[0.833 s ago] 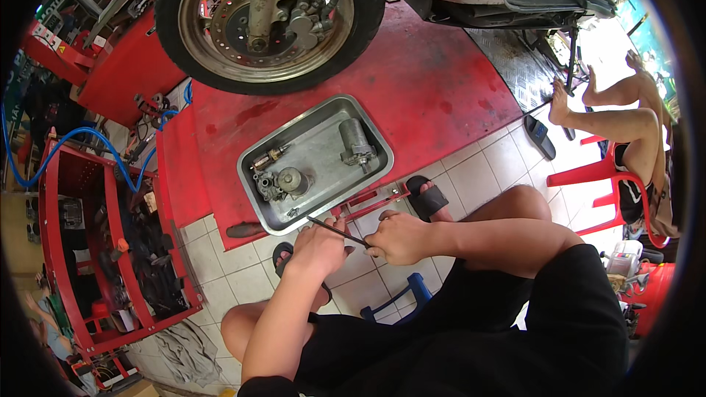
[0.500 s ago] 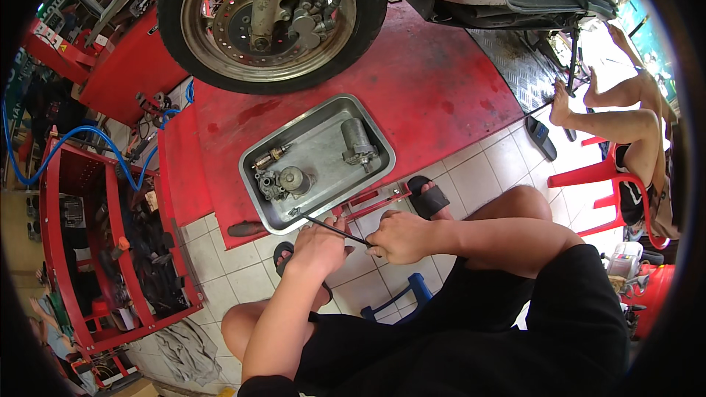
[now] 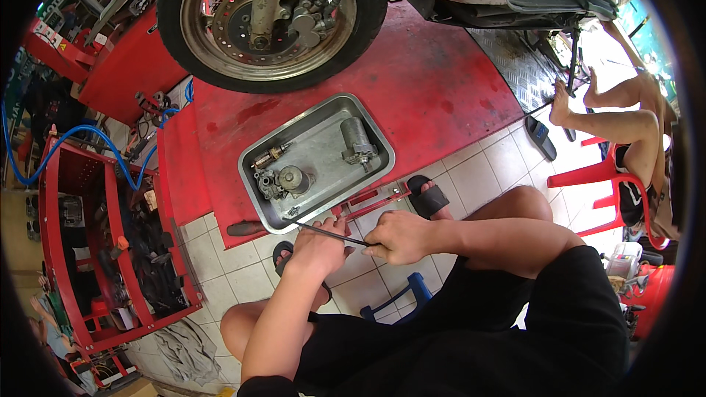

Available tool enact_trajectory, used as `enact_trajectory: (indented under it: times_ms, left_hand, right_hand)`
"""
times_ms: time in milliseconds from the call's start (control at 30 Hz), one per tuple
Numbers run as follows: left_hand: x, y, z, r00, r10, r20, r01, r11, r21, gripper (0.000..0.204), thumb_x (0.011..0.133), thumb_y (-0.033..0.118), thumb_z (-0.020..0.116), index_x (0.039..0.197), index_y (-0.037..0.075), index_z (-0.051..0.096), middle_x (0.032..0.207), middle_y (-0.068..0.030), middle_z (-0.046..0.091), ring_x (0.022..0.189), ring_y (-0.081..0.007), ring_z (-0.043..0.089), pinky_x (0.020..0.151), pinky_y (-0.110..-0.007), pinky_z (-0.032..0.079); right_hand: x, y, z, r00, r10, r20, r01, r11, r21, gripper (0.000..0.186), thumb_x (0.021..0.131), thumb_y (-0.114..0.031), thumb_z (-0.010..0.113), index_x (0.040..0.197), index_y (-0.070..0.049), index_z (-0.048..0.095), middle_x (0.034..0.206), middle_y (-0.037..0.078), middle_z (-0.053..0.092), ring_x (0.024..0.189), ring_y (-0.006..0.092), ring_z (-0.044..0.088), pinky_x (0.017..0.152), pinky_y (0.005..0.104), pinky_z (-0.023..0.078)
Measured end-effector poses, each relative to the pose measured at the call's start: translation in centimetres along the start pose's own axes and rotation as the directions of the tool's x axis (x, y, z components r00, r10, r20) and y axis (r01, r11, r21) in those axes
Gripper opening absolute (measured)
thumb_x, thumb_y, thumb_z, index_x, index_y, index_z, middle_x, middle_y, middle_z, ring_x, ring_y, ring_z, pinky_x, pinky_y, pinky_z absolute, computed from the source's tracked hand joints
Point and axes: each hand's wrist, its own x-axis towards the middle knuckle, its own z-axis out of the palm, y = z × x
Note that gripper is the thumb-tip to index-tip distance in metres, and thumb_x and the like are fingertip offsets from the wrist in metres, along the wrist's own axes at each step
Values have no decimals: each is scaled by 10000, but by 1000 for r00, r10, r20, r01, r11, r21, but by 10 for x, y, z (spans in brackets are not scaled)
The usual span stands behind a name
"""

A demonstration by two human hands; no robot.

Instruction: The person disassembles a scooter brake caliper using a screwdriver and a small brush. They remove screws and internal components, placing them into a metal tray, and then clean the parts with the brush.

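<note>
My left hand (image 3: 321, 248) and my right hand (image 3: 398, 238) are at the near edge of a metal tray (image 3: 323, 148), both closed on a thin black cable (image 3: 337, 235). The cable slants from my right fingers, under my left hand's fingers, up to the tray's near left corner. A small end piece (image 3: 291, 215) shows there, too small to identify. Inside the tray lie a grey cylindrical motor (image 3: 355, 134) at the right, a carburetor-like metal part (image 3: 293, 180) at the left and a slim brass-coloured part (image 3: 271, 156) behind it.
The tray rests on a red platform (image 3: 434, 88) below a motorcycle's front wheel (image 3: 360, 29). A red tool rack (image 3: 121, 228) stands left, with a blue hose (image 3: 95, 131) over it. Between my legs is a blue stool (image 3: 419, 290). At right, another person's leg (image 3: 610, 119) extends beside a red chair (image 3: 588, 176).
The cable's far end has shifted slightly left and toward me. My hands stay almost in place, still gripping it.
</note>
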Motion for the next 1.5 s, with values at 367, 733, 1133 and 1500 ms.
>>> enact_trajectory:
  times_ms: [367,733,1133,1500]
  left_hand:
    - [1,0,0,999,-14,47,15,1000,-20,645,866,354,670,1386,48,440,1321,-162,535,1276,-321,485,1070,-421,394]
    - [2,-2,3,999,-12,34,13,1000,-24,640,868,345,665,1385,44,437,1325,-160,535,1290,-323,470,1081,-427,376]
    - [2,-25,-38,914,-153,-376,-188,660,-727,478,892,334,630,1249,19,586,1128,-151,668,1052,-309,622,852,-419,502]
    - [2,-34,-49,953,-183,-242,-274,-862,-427,517,935,431,483,1222,8,560,1253,-164,583,1123,-325,545,1010,-448,414]
  right_hand:
    - [-1,0,-1,999,-34,35,35,999,-24,373,969,-354,477,837,-40,630,729,201,624,789,413,611,732,503,464]
    - [0,4,1,997,-77,7,78,996,-34,373,974,-351,462,846,-41,626,713,188,623,775,413,610,730,507,463]
    - [5,2,-14,983,89,-163,-13,909,417,390,998,-340,492,855,-9,640,679,147,610,661,288,629,644,417,486]
    - [8,0,-19,994,108,25,-97,736,670,470,1015,-398,460,836,11,604,668,81,559,622,168,551,610,337,452]
